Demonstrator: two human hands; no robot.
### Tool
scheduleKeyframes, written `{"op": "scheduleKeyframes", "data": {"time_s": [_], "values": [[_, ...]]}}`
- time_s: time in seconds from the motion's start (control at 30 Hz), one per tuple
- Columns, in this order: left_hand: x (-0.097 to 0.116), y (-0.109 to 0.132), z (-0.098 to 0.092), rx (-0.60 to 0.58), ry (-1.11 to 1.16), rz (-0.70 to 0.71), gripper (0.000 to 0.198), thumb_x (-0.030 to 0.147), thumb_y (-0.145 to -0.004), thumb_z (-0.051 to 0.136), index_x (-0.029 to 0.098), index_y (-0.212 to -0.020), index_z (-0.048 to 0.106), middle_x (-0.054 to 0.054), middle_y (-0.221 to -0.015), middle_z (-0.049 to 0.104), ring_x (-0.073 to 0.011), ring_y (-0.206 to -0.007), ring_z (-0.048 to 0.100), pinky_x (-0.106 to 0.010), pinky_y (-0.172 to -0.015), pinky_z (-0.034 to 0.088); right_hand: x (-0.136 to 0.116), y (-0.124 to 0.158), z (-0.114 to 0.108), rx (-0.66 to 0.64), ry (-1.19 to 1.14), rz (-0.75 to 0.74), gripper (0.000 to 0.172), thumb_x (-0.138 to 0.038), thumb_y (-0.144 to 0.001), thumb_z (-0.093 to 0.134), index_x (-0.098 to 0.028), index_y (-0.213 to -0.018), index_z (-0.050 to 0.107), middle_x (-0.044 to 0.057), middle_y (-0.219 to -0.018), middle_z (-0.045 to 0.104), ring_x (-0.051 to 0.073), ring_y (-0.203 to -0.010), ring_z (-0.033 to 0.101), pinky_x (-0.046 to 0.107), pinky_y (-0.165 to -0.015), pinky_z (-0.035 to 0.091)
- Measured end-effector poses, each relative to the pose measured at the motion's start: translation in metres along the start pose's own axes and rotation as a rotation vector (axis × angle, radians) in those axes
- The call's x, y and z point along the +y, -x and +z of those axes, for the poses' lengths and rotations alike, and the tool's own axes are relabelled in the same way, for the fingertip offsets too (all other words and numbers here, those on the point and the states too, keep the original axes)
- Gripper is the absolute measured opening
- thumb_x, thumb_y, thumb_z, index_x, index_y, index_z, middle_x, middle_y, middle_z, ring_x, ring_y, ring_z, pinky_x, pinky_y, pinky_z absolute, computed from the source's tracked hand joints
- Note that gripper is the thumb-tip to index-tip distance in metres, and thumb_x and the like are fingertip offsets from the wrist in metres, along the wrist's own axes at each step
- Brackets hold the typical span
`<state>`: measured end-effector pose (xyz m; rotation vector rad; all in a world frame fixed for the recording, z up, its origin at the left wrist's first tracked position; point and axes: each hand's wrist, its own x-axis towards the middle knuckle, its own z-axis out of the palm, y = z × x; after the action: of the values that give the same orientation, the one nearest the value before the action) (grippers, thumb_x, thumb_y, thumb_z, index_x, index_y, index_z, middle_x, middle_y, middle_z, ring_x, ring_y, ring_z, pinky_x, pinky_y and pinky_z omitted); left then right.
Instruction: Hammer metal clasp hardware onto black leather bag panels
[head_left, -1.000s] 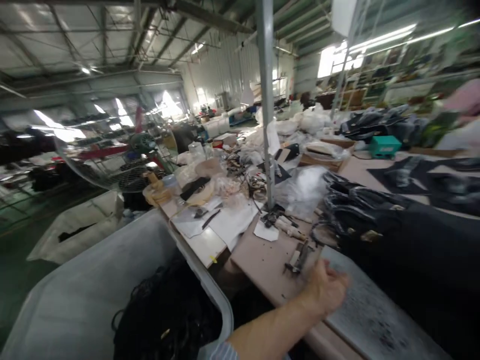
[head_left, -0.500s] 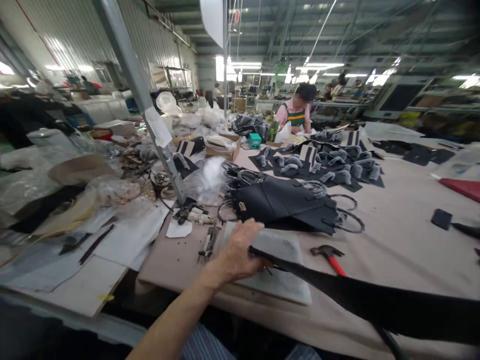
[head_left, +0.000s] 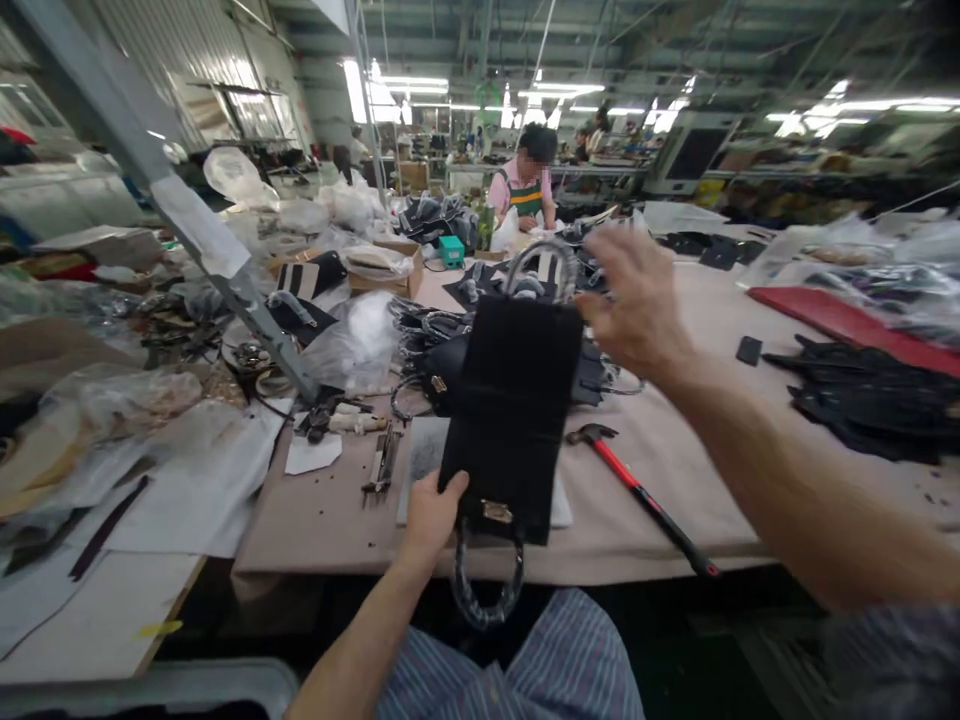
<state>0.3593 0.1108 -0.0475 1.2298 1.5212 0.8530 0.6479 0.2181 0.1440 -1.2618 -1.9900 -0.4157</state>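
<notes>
A flat black handbag piece (head_left: 510,400) is held up over the table's near edge. Clear plastic wraps its two handles, one at each end, and a gold-coloured metal fitting (head_left: 496,511) sits near the lower end. My left hand (head_left: 433,518) grips its lower left edge, thumb on the front. Beside the upper right corner is my right hand (head_left: 637,290), blurred, with fingers spread and thumb apart, seemingly not gripping. Behind the piece, a pale slab (head_left: 427,450) lies partly hidden. To the right rests a claw hammer (head_left: 626,478) with a red and black handle.
Several thin metal tools (head_left: 382,462) lie left of the slab. More black bag pieces (head_left: 442,360) are piled behind. A grey post (head_left: 247,320) rises at left. Dark pieces (head_left: 870,390) and a red panel (head_left: 840,320) lie at right. A co-worker (head_left: 525,185) is across the table.
The black piece, earlier stretching right from my left hand, now hangs in front of me with its face showing. My right hand has come into view. The view has turned right.
</notes>
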Motion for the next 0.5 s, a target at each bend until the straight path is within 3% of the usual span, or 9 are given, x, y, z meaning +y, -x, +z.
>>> {"op": "scheduleKeyframes", "data": {"time_s": [0.1,0.2,0.27,0.33,0.4,0.5], "values": [[-0.021,-0.024,-0.002,0.080,-0.415,0.026,0.033,0.037,-0.093,0.062,0.009,-0.109,0.068,-0.020,-0.105,0.076,-0.0314,-0.101,0.072,-0.039,-0.088,0.053,-0.026,0.062,0.067,-0.197,-0.093,0.047,0.045,-0.020,-0.092,0.065,-0.008,-0.135,0.059,0.017,-0.142,0.056,0.031,-0.136,0.047,0.051,-0.116,0.038],[-0.033,-0.028,-0.006,0.048,-0.574,0.051,0.047,0.042,-0.094,0.062,0.008,-0.126,0.061,-0.022,-0.109,0.074,-0.0340,-0.104,0.072,-0.040,-0.089,0.052,-0.048,0.152,0.120,-0.480,-0.177,0.183,0.039,-0.019,-0.090,0.066,-0.017,-0.130,0.064,0.014,-0.139,0.059,0.031,-0.128,0.055,0.051,-0.111,0.045],[-0.035,-0.029,-0.006,0.042,-0.580,0.057,0.048,0.040,-0.093,0.062,0.008,-0.128,0.060,-0.022,-0.112,0.074,-0.0330,-0.106,0.072,-0.039,-0.091,0.053,-0.060,0.203,0.134,-0.514,-0.218,0.285,0.036,-0.020,-0.093,0.061,-0.017,-0.129,0.064,0.014,-0.138,0.060,0.030,-0.129,0.055,0.051,-0.111,0.045],[-0.034,-0.033,0.000,0.056,-0.520,0.052,0.041,0.035,-0.093,0.063,0.008,-0.124,0.063,-0.020,-0.114,0.074,-0.0301,-0.107,0.072,-0.036,-0.092,0.053,-0.070,0.237,0.137,-0.469,-0.249,0.365,0.036,-0.023,-0.096,0.057,-0.016,-0.131,0.063,0.015,-0.139,0.059,0.030,-0.132,0.052,0.053,-0.113,0.042],[-0.032,-0.041,0.010,0.084,-0.447,0.028,0.036,0.031,-0.092,0.064,0.008,-0.119,0.065,-0.019,-0.114,0.075,-0.0278,-0.108,0.072,-0.033,-0.092,0.053,-0.074,0.254,0.138,-0.415,-0.281,0.405,0.038,-0.025,-0.097,0.055,-0.015,-0.134,0.061,0.017,-0.144,0.054,0.031,-0.136,0.048,0.054,-0.116,0.039],[-0.025,-0.049,0.024,0.125,-0.454,0.032,0.038,0.030,-0.092,0.061,0.006,-0.122,0.064,-0.021,-0.116,0.074,-0.0287,-0.111,0.071,-0.034,-0.093,0.054,-0.071,0.255,0.138,-0.413,-0.329,0.410,0.043,-0.022,-0.094,0.054,-0.016,-0.137,0.059,0.016,-0.151,0.049,0.031,-0.145,0.039,0.056,-0.120,0.033]]}}
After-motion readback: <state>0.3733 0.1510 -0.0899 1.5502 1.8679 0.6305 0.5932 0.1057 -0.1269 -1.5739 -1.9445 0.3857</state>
